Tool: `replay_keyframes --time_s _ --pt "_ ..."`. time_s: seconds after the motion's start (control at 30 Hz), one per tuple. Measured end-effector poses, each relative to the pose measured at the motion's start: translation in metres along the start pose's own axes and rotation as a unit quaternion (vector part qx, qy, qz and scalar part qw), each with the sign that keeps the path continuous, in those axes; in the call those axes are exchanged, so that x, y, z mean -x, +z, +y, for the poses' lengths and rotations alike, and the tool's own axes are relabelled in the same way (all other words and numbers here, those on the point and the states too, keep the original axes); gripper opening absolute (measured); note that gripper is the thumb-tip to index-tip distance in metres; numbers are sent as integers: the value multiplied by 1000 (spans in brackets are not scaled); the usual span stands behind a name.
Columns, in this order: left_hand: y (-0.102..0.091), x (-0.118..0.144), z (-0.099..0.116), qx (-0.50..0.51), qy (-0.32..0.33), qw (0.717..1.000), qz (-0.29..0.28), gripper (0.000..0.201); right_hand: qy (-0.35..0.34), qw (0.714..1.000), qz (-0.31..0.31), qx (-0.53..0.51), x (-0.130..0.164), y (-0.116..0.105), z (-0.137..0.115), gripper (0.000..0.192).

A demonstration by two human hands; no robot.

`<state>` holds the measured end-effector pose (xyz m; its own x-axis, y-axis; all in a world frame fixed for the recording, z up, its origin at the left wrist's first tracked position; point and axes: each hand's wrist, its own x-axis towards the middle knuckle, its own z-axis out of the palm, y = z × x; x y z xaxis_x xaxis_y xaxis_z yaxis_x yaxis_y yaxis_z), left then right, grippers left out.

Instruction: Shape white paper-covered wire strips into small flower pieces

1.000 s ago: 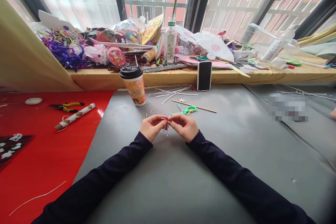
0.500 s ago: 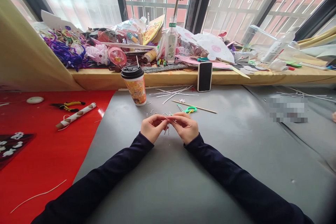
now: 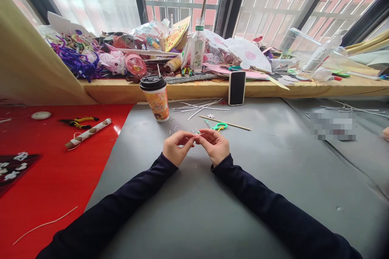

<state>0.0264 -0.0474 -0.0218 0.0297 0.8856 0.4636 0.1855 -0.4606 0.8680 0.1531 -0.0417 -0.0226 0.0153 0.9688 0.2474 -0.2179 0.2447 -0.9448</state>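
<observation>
Cup stands left of phone, scissors between them, pliers far left

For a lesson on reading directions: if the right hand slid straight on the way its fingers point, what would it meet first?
The right hand points left, so it would meet the left hand first; their fingertips already look joined on a tiny white piece.

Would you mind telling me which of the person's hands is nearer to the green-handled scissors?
The right hand: the green-handled scissors lie just beyond its fingers. The left hand sits farther over, on the coffee cup side.
</observation>
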Motion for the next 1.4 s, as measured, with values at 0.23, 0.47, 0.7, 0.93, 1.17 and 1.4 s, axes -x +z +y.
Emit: replay_keyframes --time_s 0.23,0.47,0.7,0.93,1.17,1.4 --pt "0 1 -1 -2 7 1000 -5 14 29 999 -7 14 0 -1 2 22" --pt "1 3 5 -44 7 999 17 12 52 999 -2 13 -2 -1 3 26" --pt "-1 4 1 -109 15 994 18 11 16 995 -40 95 -2 -2 1 21" --pt "-3 2 -1 -130 22 991 30 9 -20 991 -58 121 2 0 0 23" --pt "1 1 -4 -14 -82 996 -19 17 66 993 -55 77 -5 -4 4 22" --pt "1 -6 -13 201 -235 946 -99 27 2 981 -119 151 -7 -9 5 14"
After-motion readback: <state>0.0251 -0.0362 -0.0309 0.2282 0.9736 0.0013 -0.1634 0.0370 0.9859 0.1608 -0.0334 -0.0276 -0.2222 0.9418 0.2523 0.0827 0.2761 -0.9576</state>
